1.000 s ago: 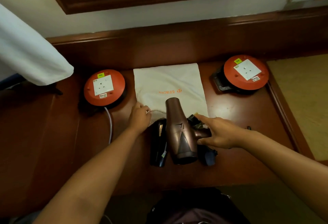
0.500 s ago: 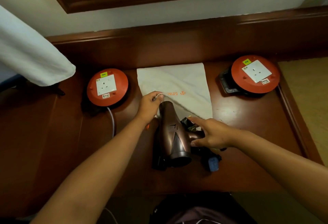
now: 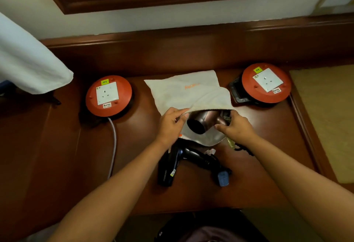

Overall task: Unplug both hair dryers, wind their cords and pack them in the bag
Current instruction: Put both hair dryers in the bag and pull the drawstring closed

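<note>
Nearest the viewer, a black hair dryer [image 3: 169,167] lies on the dark wooden bench [image 3: 57,165], just in front of the bag, its handle folded sideways and a blue plug [image 3: 223,178] resting at its right end. It is not yet packed.

Just beyond it, two bare forearms reach forward to the bag's mouth. The left hand [image 3: 170,125] pinches the upper edge of the white cloth bag [image 3: 183,92] and lifts it open. The right hand [image 3: 236,126] has its grip closed around the handle of the bronze hair dryer [image 3: 201,122], which sits partly inside the opening, its dark round nozzle end facing the viewer (its cord is mostly hidden, a dark stretch trailing beside the right wrist).

The step in hand looks like sliding the bronze dryer into the bag. The next move likely calls for pushing it deeper while the mouth is held wide, then fetching the black one.

Either side of the bag sit two round orange socket reels, left [image 3: 108,96] and right [image 3: 266,82], both sockets empty
</note>
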A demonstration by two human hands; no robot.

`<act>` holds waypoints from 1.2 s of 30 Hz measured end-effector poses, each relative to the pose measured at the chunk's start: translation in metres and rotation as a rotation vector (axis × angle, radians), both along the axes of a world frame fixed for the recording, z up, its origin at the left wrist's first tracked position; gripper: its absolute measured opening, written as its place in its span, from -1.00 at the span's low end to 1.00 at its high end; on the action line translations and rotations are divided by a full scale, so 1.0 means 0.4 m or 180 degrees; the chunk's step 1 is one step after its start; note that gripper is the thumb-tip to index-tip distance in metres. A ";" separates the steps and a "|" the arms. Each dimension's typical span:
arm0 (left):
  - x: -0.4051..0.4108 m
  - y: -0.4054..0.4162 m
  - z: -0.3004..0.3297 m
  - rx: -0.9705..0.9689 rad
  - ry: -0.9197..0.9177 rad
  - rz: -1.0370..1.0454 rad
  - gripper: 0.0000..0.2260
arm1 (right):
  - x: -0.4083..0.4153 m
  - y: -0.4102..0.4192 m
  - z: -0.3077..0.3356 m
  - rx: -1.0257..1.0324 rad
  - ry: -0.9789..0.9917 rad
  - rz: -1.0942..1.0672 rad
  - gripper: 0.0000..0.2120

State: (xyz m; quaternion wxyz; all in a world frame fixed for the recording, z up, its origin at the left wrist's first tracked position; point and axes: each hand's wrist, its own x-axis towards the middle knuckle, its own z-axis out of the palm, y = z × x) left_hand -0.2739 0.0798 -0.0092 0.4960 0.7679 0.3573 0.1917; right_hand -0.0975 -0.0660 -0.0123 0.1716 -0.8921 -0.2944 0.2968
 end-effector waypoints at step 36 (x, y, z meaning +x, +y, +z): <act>0.056 -0.251 -0.130 0.1224 0.3056 -0.2106 -0.45 | -0.132 -0.129 -0.175 0.0290 -0.0451 0.0560 -0.19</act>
